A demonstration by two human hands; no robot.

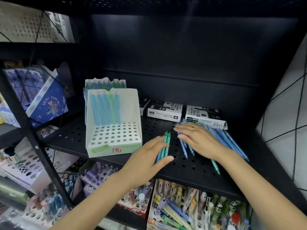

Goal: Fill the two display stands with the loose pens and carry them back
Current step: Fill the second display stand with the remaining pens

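black perforated shelf (191, 165) carries our white display stand (114, 140) at the left, with five pens (106, 110) upright in its back row. our left hand (149, 156) grips a small bundle of green pens (165, 146) just right of the stand. our right hand (197, 138) lies flat, fingers straight, on the loose blue pens (227, 138) before the marker boxes (164, 111).

Dim dark shelving, soft overall blur, wide-angle bending at edges
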